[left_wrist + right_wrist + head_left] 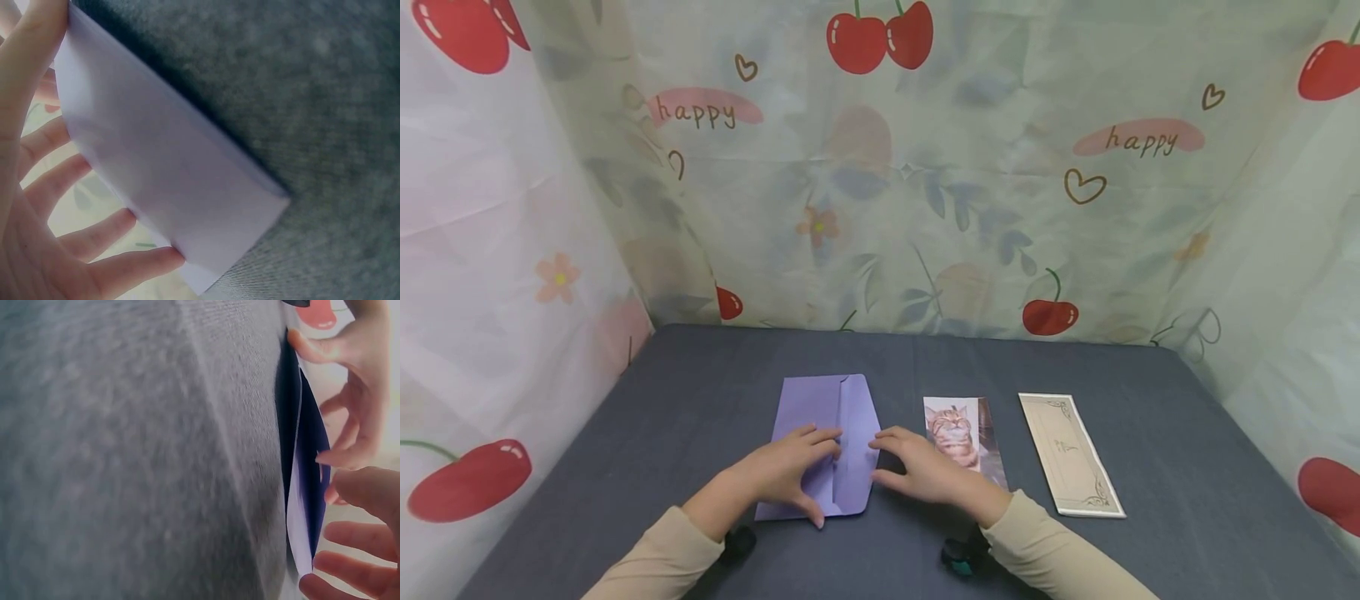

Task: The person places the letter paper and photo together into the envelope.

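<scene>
A purple envelope [808,406] lies on the dark cloth, its flap [857,467] spread out to the right. My left hand [790,467] rests on the envelope body, fingers spread and thumb at the near edge. In the left wrist view, several fingertips touch the pale envelope surface [150,144]. At the flap's right edge is my right hand [925,473], thumb and fingers apart and lightly bent. The right wrist view shows its fingertips right at the envelope's edge [303,531], where a gap shows between the paper layers.
A cat picture card [953,433] lies right of the envelope, partly hidden by my right hand and wrist. Further right lies a long beige card [1067,454] with ornate corners. A printed curtain [910,208] encloses the dark table [1180,467] at the back and sides.
</scene>
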{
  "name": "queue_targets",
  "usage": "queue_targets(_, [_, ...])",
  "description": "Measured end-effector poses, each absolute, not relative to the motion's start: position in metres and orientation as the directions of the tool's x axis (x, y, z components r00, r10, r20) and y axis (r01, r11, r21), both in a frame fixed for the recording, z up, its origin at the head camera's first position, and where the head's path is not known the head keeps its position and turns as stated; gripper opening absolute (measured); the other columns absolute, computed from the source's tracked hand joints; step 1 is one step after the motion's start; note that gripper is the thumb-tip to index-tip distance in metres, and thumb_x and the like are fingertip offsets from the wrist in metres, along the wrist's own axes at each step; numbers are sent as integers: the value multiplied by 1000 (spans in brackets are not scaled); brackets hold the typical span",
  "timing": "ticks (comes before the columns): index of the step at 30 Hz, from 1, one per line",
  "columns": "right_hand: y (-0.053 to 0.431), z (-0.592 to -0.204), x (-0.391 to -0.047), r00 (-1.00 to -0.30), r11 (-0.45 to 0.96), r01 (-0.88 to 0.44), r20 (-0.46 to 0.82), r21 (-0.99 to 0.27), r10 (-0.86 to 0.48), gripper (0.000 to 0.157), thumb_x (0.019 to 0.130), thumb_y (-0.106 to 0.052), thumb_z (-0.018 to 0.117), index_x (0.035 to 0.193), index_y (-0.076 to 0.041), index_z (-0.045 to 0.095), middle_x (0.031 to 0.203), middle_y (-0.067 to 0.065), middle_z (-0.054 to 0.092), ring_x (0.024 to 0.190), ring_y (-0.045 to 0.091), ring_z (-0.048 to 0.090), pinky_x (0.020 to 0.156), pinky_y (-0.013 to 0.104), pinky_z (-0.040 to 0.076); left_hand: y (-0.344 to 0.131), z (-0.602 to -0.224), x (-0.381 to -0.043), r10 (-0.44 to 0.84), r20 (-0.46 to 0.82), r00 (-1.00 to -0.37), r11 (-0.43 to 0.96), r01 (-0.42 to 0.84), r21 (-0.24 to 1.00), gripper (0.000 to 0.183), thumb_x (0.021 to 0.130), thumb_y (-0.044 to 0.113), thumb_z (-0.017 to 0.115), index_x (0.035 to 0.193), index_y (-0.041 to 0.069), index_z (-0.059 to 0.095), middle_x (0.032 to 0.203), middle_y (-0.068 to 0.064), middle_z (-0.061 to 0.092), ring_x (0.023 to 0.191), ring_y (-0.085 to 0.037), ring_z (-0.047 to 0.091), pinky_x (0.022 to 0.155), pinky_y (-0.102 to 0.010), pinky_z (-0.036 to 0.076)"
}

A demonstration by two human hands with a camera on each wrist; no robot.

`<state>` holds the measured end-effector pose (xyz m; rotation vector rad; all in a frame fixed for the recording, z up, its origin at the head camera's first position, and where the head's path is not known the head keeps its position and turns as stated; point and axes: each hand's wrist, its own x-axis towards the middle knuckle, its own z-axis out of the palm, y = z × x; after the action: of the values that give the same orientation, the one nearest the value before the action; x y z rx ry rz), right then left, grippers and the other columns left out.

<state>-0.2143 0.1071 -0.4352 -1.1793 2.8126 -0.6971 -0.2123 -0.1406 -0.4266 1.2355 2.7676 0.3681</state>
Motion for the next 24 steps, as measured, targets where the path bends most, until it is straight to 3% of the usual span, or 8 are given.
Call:
queue_targets(12, [136, -435, -217, -746, 603, -655, 266, -455, -610, 34, 87, -20, 64, 114, 1, 61, 112, 12, 66, 105, 25, 62, 90, 39, 49, -141, -427, -211, 728, 21, -685, 655, 705, 271, 75, 54, 53, 82, 111, 14, 51, 140, -13, 47, 125, -49, 42, 100, -55, 40])
queue_targets(17, [151, -432, -215, -780, 611, -616, 278, -498, -560, 34, 86, -19, 65, 113, 1, 62, 107, 13, 66, 88, 24, 61, 79, 33, 51, -141, -426, -210, 728, 19, -685, 656, 704, 271, 75, 54, 53, 82, 111, 14, 51, 141, -13, 46, 126, -48, 42, 101, -55, 40])
queue_targets(24, [176, -432, -215, -844, 537, -502, 249, -678, -474, 35, 87, -11, 64, 116, 7, 58, 115, 23, 61, 102, 38, 62, 83, 40, 55, -142, -427, -210, 740, 40, -672, 639, 719, 273, 75, 54, 53, 81, 110, 13, 52, 139, -15, 48, 124, -51, 43, 100, -56, 40])
